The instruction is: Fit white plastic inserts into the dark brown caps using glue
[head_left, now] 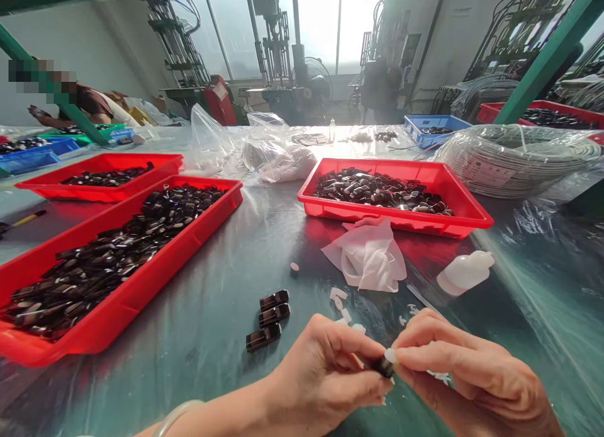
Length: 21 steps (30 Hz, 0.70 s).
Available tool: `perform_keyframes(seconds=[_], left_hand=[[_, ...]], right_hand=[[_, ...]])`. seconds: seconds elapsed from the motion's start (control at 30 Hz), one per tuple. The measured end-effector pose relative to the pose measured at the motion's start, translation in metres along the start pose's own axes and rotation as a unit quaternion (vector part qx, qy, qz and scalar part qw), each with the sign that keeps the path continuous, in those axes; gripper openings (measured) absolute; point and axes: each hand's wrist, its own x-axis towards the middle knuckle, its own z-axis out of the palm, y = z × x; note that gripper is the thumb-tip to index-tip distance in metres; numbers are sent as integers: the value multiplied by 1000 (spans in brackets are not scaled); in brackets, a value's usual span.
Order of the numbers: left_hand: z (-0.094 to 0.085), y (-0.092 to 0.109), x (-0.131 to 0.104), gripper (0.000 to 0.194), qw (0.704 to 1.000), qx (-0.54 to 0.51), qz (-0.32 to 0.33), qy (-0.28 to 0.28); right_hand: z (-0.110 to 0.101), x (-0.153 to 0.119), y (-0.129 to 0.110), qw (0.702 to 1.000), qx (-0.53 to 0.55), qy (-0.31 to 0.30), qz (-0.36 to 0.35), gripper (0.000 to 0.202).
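My left hand [325,374] is closed around a small black plastic housing [383,366], mostly hidden by the fingers. At its end, my right hand [472,374] pinches a small white piece [391,355] that touches the housing. Left of my hands, three black housings [274,314] lie in a short row on the green table. Small white oval pieces [338,296] are scattered just beyond my left hand, and one white oval [294,267] lies apart. More tiny white parts [409,312] lie beside my right hand.
Red trays [396,221] [141,286] [165,162] hold many black parts. A white cloth [370,261] and a white bottle [465,273] lie ahead of my right hand. A wrapped cable coil [509,163], plastic bags [278,153] and a blue tray [436,139] stand farther back. Another person [89,106] sits far left.
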Motion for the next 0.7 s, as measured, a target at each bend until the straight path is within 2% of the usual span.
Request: perform_keyframes(seconds=[0.2,0.43,0.7], left_hand=[[-2,0,1,14,998,61,9,-12],[-2,-2,0,15,997,76,-12,-4],[-4,-3,-1,17,997,76,-26,4]], right_hand=[[-3,-1,2,999,-29,-30,-5,27],[-3,0,4,998,-45,-50,-14,19],[0,0,5,999,-23,-27,-11,23]])
